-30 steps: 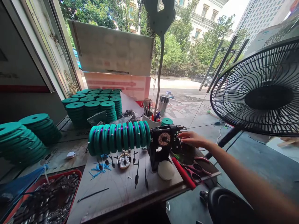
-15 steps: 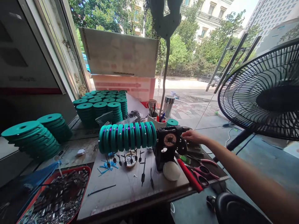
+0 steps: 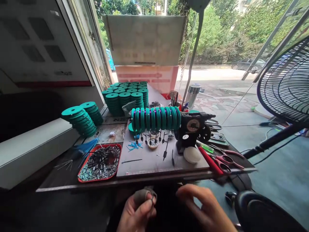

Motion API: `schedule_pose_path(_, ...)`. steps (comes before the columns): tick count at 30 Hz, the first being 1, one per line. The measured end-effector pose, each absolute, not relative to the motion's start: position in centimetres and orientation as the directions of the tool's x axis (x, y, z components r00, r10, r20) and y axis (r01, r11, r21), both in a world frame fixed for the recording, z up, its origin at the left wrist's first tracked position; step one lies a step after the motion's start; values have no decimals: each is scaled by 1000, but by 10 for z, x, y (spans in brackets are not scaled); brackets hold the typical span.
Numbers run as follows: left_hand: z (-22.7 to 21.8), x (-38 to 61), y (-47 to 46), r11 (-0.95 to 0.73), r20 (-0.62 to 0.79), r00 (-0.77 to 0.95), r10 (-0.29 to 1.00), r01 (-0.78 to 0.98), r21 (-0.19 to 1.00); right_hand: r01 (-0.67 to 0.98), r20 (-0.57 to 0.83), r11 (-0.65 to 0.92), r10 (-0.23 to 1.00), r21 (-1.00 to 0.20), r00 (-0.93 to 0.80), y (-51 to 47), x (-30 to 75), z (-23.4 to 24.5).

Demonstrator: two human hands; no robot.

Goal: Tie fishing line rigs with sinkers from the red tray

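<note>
My left hand (image 3: 138, 211) is below the table's front edge, its thumb and index finger pinched together on a small dark piece that is too small to name. A grey cover wraps one of its fingers. To its right, my right hand (image 3: 207, 206) is curled, with thumb and index fingertips meeting in a loop; whatever they pinch cannot be made out. Above both hands, a row of green foam line spools (image 3: 155, 118) sits on the shaft of a black winding device (image 3: 191, 127). Small dark weighted pieces (image 3: 165, 154) hang or lie below the spools.
A red tray (image 3: 120, 154) of small metal parts stands left of the white board (image 3: 135, 169). Stacked green spools (image 3: 124, 95) are behind. Red-handled scissors (image 3: 227, 162) and a white round lid (image 3: 191, 155) lie right. A black fan (image 3: 285, 87) stands far right.
My right hand has left the far side of the winding device and come down in front of the table. My left hand has come into view. The view has shifted left and down.
</note>
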State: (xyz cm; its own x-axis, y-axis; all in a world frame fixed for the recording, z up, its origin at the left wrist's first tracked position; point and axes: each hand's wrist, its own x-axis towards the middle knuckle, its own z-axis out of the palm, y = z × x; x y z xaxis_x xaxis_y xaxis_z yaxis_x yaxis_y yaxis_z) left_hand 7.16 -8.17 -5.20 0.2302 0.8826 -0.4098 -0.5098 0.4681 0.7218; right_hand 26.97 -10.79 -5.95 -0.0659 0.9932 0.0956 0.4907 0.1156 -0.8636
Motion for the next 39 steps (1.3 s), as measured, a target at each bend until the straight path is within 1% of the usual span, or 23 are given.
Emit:
schedule_pose_path(2, -51, 71, -83, 438, -369, 236, 899, -511, 739, 441, -8, 56, 990, -896, -142, -112, 247, -67)
schedule_pose_path(3, -51, 71, -84, 427, -356, 235, 904, -514, 744, 413, -28, 28, 991, -911, -129, -112, 243, -67)
schedule_pose_path(7, -61, 72, -83, 392, -314, 235, 920, -509, 767, 315, 18, 13, 1000, -949, 11, -103, 240, -55)
schedule_pose_path(9, -68, 73, -83, 391, -312, 236, 920, -518, 761, 280, -4, -3, 1000, -960, -4, -97, 236, -47)
schedule_pose_path(12, -74, 75, -82, 447, -348, 282, 894, -579, 681, 169, -110, -93, 990, -981, -93, -88, 227, -46)
schedule_pose_path(15, -72, 76, -83, 525, -362, 380, 851, -615, 588, 27, -194, -192, 970, -981, -147, -81, 222, -52)
schedule_pose_path(17, -68, 76, -83, 563, -362, 431, 826, -614, 553, -24, -205, -213, 961, -977, -183, -77, 223, -54)
schedule_pose_path(19, -65, 77, -83, 575, -360, 449, 818, -607, 548, -45, -187, -203, 954, -978, -236, -74, 223, -53)
schedule_pose_path(22, -64, 77, -83, 544, -340, 430, 836, -578, 608, -32, -148, -160, 959, -987, -240, -72, 221, -50)
schedule_pose_path(27, -69, 76, -82, 440, -302, 339, 891, -481, 758, 36, -92, -87, 987, -996, -135, -75, 214, -49)
schedule_pose_path(30, -70, 75, -82, 395, -283, 301, 911, -434, 810, 65, -69, -61, 988, -996, -136, -77, 212, -51)
schedule_pose_path(34, -69, 75, -81, 318, -238, 258, 936, -336, 886, 144, -42, -26, 993, -989, -109, -78, 212, -53)
schedule_pose_path(37, -70, 74, -80, 287, -215, 248, 945, -304, 909, 202, -21, -2, 995, -979, -94, -78, 212, -54)
schedule_pose_path(39, -73, 74, -79, 308, -243, 229, 942, -315, 898, 204, -25, -5, 995, -979, -96, -78, 212, -54)
